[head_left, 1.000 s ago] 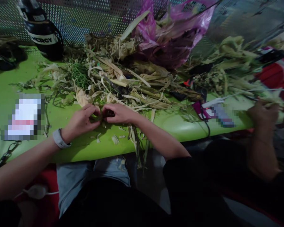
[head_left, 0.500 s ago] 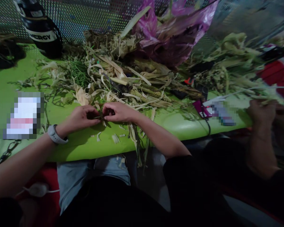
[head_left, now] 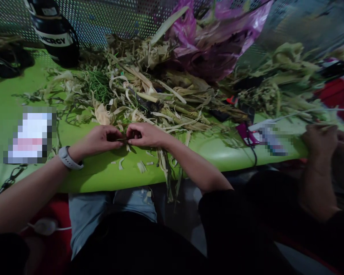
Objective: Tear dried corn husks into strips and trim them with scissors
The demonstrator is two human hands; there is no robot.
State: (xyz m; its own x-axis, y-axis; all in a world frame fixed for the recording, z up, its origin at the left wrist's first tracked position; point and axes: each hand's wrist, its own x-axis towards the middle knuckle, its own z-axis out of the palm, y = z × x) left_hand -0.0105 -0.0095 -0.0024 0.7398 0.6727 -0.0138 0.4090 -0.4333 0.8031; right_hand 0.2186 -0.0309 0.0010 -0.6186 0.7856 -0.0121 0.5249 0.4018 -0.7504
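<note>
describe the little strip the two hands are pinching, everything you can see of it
The strip is a thin, short, dark greenish-brown piece of plant fibre, like husk. It lies roughly level just above the green table, near its front edge. The left hand pinches one end and the right hand the other, fingertips nearly meeting, so only a small middle part shows. The husk pile lies just behind.

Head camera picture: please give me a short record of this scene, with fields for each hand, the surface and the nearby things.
left hand: pinches one end of a thin husk strip; white wristband
right hand: pinches the other end, fingertips close to the left
surface: green table
behind hands: pile of dry husks, purple plastic bag, black bottle
far right: another person's hand
</note>
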